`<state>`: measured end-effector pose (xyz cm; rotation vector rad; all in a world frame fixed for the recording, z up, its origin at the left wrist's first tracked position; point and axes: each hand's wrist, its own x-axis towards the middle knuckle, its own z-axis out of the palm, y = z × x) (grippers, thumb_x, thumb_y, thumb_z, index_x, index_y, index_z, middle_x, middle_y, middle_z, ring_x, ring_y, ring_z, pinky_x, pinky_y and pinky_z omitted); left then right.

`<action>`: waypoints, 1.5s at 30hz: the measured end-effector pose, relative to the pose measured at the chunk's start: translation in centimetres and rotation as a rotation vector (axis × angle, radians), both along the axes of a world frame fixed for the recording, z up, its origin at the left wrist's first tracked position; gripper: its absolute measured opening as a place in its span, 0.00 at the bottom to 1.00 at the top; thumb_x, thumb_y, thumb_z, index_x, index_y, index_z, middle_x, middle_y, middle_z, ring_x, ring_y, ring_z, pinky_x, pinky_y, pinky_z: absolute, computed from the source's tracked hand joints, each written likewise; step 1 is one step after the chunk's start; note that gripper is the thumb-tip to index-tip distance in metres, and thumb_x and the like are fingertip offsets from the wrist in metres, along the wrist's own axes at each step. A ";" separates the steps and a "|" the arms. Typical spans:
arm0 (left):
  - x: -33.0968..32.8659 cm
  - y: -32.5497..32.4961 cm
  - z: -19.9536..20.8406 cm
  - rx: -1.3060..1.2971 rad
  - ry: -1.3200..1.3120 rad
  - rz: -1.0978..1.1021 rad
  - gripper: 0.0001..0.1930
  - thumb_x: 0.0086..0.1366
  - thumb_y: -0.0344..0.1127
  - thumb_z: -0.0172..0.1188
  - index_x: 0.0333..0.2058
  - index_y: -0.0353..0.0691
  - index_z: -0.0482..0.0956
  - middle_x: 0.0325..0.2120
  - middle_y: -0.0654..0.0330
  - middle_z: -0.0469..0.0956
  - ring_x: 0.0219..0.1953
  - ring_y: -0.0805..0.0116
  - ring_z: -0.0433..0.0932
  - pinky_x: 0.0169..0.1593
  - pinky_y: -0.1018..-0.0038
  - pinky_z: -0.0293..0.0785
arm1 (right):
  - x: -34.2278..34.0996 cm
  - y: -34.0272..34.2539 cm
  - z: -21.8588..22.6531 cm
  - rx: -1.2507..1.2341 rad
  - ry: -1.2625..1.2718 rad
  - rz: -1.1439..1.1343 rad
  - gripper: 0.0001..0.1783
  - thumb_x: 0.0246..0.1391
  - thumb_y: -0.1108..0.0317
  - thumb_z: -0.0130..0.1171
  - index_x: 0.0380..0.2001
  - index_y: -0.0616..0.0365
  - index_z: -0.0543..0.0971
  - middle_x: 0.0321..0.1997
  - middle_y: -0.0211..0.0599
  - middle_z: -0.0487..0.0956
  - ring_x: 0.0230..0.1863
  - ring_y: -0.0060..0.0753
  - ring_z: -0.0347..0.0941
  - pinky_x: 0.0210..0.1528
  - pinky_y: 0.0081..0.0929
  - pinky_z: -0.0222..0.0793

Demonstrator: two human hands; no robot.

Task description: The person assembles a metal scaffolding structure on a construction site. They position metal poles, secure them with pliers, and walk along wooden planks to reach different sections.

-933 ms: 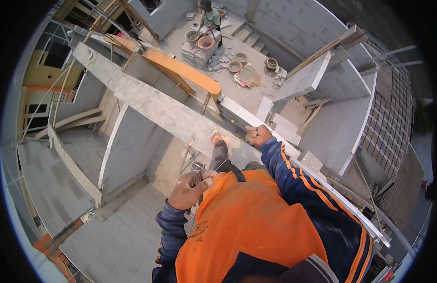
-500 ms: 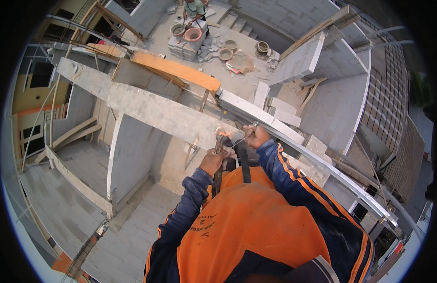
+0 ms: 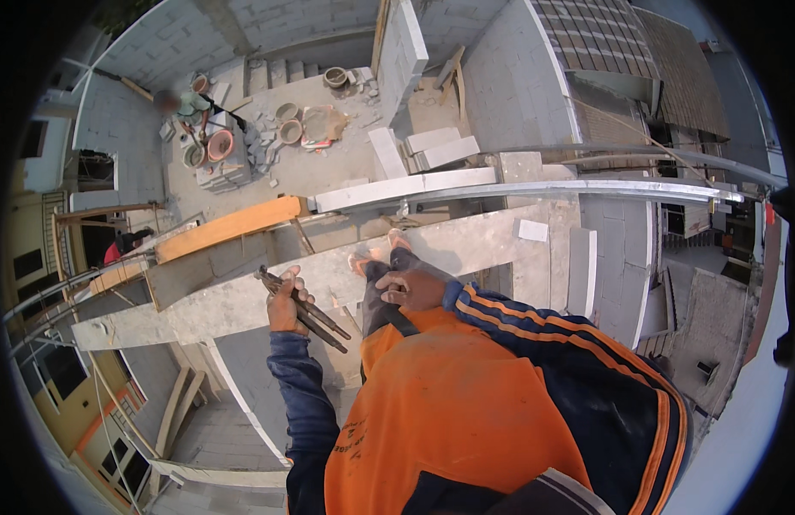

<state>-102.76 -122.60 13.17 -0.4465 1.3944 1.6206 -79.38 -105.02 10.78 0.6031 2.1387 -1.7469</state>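
Observation:
My left hand point(image 3: 286, 300) is wrapped around a pair of dark metal pincers point(image 3: 316, 319), held out to the left of my body. Their head pokes up past my fingers and the two long handles slant down to the right. My right hand point(image 3: 412, 287) rests by my dark trouser leg, fingers loosely bent and apart, with nothing visible in them. Below my hands runs a grey concrete beam point(image 3: 221, 296). On it are my feet, in orange sandals point(image 3: 359, 264).
Beyond the beam lie an orange board point(image 3: 230, 230) and a long silvery metal channel point(image 3: 586, 189). Pale blocks point(image 3: 449, 152) are stacked farther off. On the floor below, a person point(image 3: 191, 107) stands by buckets point(image 3: 220, 144) and rubble. Drops open on both sides of the beam.
My hands, together at my waist with thin wire between them, have parted. The left has carried the pincers leftward; the right has lowered to my leg. My view has turned to the right.

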 end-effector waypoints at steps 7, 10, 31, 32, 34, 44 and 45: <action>1.7 1.6 1.3 -0.091 0.147 -0.214 0.14 0.68 0.35 0.55 0.46 0.30 0.77 0.21 0.65 0.72 0.20 0.76 0.69 0.24 0.77 0.72 | -0.2 -0.6 0.7 -0.134 -0.058 -0.072 0.22 0.59 0.56 0.56 0.51 0.59 0.77 0.45 0.50 0.82 0.48 0.47 0.78 0.52 0.34 0.71; 2.2 1.3 1.6 -0.101 0.171 -0.217 0.14 0.68 0.36 0.56 0.45 0.31 0.77 0.21 0.65 0.72 0.20 0.76 0.69 0.24 0.76 0.72 | 1.5 0.6 -0.2 -0.006 -0.102 -0.033 0.23 0.59 0.55 0.55 0.52 0.59 0.77 0.45 0.48 0.82 0.47 0.48 0.78 0.53 0.33 0.70; 3.9 0.0 19.9 -0.054 1.242 -0.673 0.09 0.59 0.28 0.58 0.40 0.36 0.79 0.31 0.48 0.79 0.32 0.45 0.77 0.37 0.60 0.73 | -11.8 0.9 12.1 0.018 0.790 0.396 0.27 0.53 0.73 0.60 0.58 0.60 0.72 0.50 0.47 0.79 0.41 0.35 0.80 0.42 0.28 0.75; 3.7 -0.4 20.3 -0.076 1.232 -0.732 0.09 0.59 0.28 0.59 0.39 0.35 0.79 0.32 0.48 0.79 0.32 0.45 0.77 0.37 0.60 0.73 | -12.0 1.0 12.1 0.005 0.771 0.390 0.22 0.54 0.73 0.59 0.54 0.61 0.75 0.44 0.46 0.79 0.37 0.36 0.79 0.40 0.29 0.75; 3.5 -1.7 21.1 -0.110 1.197 -0.852 0.09 0.58 0.27 0.60 0.39 0.35 0.79 0.33 0.48 0.78 0.32 0.44 0.76 0.37 0.60 0.73 | -11.6 1.8 10.9 -0.008 0.658 0.395 0.14 0.57 0.72 0.56 0.46 0.64 0.80 0.33 0.43 0.81 0.30 0.37 0.78 0.36 0.31 0.74; 2.5 -9.5 22.0 -0.675 1.083 0.152 0.17 0.70 0.40 0.54 0.50 0.34 0.78 0.33 0.59 0.80 0.26 0.77 0.69 0.31 0.78 0.69 | -7.8 9.6 -1.1 0.751 -0.107 0.702 0.17 0.53 0.61 0.56 0.42 0.59 0.81 0.44 0.53 0.80 0.47 0.53 0.77 0.50 0.46 0.72; 2.6 -9.9 21.9 -0.599 1.017 0.246 0.18 0.71 0.42 0.53 0.51 0.34 0.78 0.33 0.61 0.80 0.25 0.78 0.69 0.31 0.79 0.68 | -8.0 9.3 -1.2 0.681 -0.079 0.651 0.20 0.53 0.61 0.57 0.46 0.58 0.80 0.49 0.53 0.78 0.51 0.53 0.75 0.53 0.45 0.71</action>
